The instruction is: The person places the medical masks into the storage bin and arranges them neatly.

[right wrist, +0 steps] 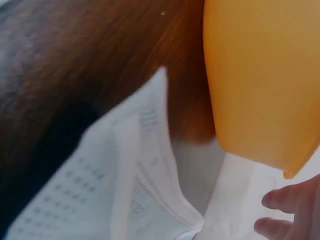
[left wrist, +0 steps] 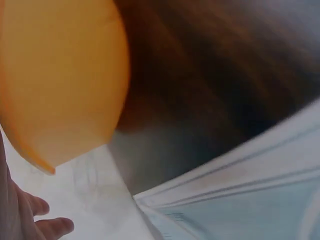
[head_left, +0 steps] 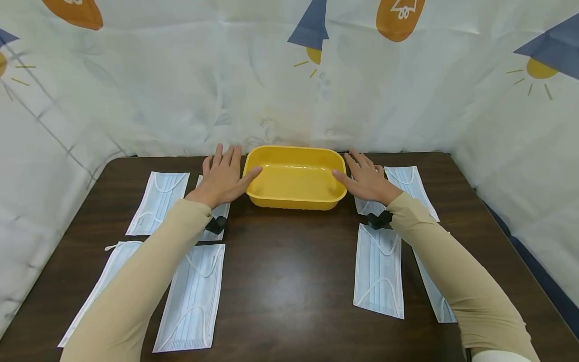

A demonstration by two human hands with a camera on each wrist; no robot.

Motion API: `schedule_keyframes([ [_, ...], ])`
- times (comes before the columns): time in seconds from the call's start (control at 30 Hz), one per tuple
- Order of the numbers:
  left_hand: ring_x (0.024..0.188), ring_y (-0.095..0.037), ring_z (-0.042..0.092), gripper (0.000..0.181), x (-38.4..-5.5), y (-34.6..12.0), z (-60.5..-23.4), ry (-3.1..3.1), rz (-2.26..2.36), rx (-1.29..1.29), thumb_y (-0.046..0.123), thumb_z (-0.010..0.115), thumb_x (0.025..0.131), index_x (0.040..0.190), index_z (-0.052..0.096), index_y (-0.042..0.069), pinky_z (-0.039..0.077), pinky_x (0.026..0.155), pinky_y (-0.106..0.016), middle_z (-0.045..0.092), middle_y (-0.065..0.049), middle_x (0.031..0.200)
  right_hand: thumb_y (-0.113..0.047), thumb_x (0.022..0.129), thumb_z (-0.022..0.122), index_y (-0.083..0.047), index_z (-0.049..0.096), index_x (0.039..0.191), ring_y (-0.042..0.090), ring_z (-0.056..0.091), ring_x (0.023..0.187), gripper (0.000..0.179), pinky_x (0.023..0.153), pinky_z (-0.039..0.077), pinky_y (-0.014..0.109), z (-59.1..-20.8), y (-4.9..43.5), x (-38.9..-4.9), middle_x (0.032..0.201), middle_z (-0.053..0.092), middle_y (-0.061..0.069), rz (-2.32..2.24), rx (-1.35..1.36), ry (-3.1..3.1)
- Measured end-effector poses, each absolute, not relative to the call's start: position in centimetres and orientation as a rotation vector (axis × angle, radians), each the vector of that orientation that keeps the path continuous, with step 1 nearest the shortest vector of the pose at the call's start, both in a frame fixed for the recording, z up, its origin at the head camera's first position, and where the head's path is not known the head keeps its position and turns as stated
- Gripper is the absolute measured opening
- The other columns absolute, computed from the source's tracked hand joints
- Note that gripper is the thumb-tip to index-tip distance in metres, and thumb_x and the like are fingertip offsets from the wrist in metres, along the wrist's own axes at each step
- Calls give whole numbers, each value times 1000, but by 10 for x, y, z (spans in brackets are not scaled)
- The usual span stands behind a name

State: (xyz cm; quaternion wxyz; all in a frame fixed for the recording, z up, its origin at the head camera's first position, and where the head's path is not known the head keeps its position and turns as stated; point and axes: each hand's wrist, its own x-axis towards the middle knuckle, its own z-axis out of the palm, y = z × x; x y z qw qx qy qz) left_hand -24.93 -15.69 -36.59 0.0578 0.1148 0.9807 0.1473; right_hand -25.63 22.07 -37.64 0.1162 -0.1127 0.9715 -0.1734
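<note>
A yellow plastic tub (head_left: 296, 178) sits at the far edge of the table, its inside bare. At its left end is my left hand (head_left: 221, 176), fingers straight and pointing away, thumb reaching over the rim. My right hand (head_left: 367, 180) mirrors it at the right end, fingers extended and thumb at the rim. Both wrist views show the tub's outer wall (left wrist: 65, 75) close up, with fingertips (right wrist: 280, 200) beyond its lower corner. Pale blue face masks lie under and beside both wrists, including one mask (head_left: 221, 210) partly hidden by my left wrist.
More masks lie flat on the dark wooden table (head_left: 289, 281): on the left a back mask (head_left: 151, 208) and a front mask (head_left: 194, 301), on the right a front mask (head_left: 377, 271) and a back mask (head_left: 409, 183). My sleeves cover parts of others. A printed white curtain (head_left: 181, 90) hangs behind the table.
</note>
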Motion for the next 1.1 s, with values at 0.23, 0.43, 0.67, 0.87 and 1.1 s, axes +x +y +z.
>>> schedule_keyframes([
  [0.23,161,-45,-13,108,-261,-149,-362,2973,471,329,86,16,93,166,-6,9,-3,125,-70,1,-22,174,-78,98,23,-10,7,167,47,7,161,98,119,5,78,-373,212,-257,176,0,16,-531,-344,2844],
  [0.43,161,-48,-6,106,-265,-143,-368,2965,433,341,83,17,95,166,3,6,2,125,-69,9,-22,174,-85,93,22,-11,2,167,45,9,161,106,120,10,76,-368,204,-255,176,0,12,-509,-360,2837],
  [0.67,158,-49,12,95,-266,-136,-369,2961,390,342,71,30,101,161,20,-2,10,124,-67,27,-28,166,-79,95,30,-8,0,166,43,8,161,105,120,9,73,-371,190,-252,175,5,17,-558,-351,2884],
  [0.87,142,-48,34,84,-264,-134,-368,2995,328,332,61,39,102,146,36,-10,22,118,-63,40,-32,151,-78,93,43,-8,10,166,43,5,162,106,118,12,73,-375,187,-256,173,16,18,-500,-363,2961],
  [1.1,131,-46,39,79,-265,-132,-369,3001,290,318,57,40,102,140,39,-11,25,115,-62,45,-29,137,-76,94,43,-3,28,159,44,25,152,99,109,24,67,-369,189,-265,162,35,22,-420,-385,2977],
])
